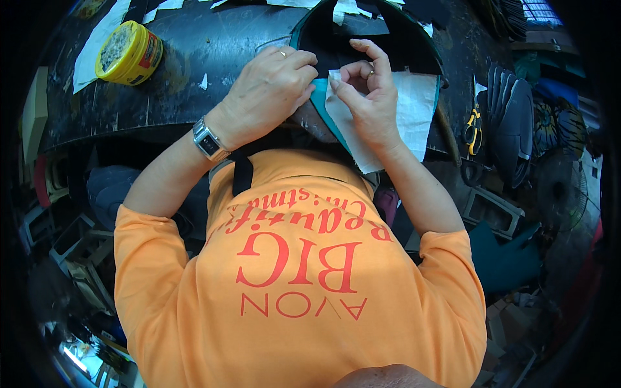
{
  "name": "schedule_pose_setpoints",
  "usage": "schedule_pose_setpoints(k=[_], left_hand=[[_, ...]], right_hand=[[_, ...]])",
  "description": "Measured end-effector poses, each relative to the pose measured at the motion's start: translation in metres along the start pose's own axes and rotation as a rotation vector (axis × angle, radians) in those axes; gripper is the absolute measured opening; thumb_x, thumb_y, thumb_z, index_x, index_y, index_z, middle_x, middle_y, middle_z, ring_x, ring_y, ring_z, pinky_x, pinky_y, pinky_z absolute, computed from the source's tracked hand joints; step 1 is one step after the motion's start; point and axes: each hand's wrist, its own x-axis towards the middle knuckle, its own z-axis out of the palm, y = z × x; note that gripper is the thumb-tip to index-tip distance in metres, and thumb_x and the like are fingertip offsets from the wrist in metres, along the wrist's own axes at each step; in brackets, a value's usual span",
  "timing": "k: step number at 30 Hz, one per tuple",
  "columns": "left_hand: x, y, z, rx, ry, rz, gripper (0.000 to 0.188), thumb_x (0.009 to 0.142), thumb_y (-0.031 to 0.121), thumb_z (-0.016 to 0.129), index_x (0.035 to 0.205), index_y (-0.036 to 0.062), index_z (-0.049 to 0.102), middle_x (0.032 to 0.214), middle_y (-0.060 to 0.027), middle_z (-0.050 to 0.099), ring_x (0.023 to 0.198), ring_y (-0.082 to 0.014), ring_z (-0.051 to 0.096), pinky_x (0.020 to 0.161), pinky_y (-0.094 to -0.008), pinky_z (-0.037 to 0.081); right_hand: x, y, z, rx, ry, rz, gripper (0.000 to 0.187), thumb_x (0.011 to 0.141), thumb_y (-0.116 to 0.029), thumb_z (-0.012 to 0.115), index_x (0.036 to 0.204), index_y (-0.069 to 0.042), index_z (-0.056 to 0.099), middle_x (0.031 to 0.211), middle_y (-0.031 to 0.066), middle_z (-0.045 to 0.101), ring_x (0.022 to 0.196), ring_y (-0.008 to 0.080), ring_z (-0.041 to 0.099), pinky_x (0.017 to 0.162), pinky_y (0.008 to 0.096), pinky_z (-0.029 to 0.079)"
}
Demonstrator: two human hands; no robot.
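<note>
My left hand, with a wristwatch and a ring, rests with curled fingers on a teal-edged piece at the near edge of the dark worktable. Touching it on the right, my right hand pinches the top corner of a white sheet that lies over the teal piece. Behind both hands lies a large black curved panel with a teal rim. My orange shirt fills the lower half of the view.
An open yellow tin of pale paste stands at the table's far left. White paper scraps lie around it. At the right are a yellow-handled tool and a stack of black moulded pieces. Cluttered boxes sit below the table.
</note>
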Motion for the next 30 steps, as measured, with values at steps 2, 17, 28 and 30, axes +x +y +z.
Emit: schedule_pose_setpoints(k=[2,17,28,30], left_hand=[[0.000,-0.001,0.000,-0.004,-0.026,0.017,0.013,0.085,0.010,0.070,0.093,0.0002,0.071,0.106,-0.0113,0.067,0.103,-0.0259,0.064,0.094,-0.0369,0.051],[0.011,-0.002,0.000,0.243,-0.024,0.141,0.008,0.082,0.011,0.065,0.086,0.0054,0.069,0.094,-0.0066,0.061,0.096,-0.0189,0.060,0.088,-0.0309,0.045],[0.027,-0.021,0.006,-0.022,-0.043,-0.004,0.012,0.086,0.013,0.066,0.091,0.0015,0.065,0.096,-0.0133,0.061,0.086,-0.0298,0.066,0.075,-0.0408,0.052],[0.032,-0.029,0.001,-0.169,-0.118,-0.105,0.015,0.088,0.016,0.065,0.091,0.0012,0.064,0.093,-0.0173,0.064,0.082,-0.0360,0.066,0.073,-0.0455,0.053]], right_hand=[[0.000,0.000,-0.001,0.080,-0.030,0.019,0.061,0.085,0.002,0.069,0.140,-0.009,0.044,0.091,0.0028,0.063,0.084,0.0085,0.063,0.080,0.0222,0.053],[-0.001,0.000,-0.002,0.168,-0.073,0.011,0.052,0.090,0.004,0.066,0.138,-0.010,0.054,0.094,0.0032,0.067,0.088,0.0090,0.067,0.082,0.0247,0.057],[-0.003,0.000,-0.001,0.168,-0.067,0.014,0.048,0.090,0.003,0.067,0.136,-0.010,0.058,0.096,0.0046,0.070,0.088,0.0102,0.070,0.082,0.0254,0.058],[-0.004,0.000,0.000,0.147,-0.084,0.006,0.048,0.090,0.003,0.067,0.136,-0.010,0.058,0.096,0.0047,0.070,0.089,0.0100,0.070,0.083,0.0251,0.058]])
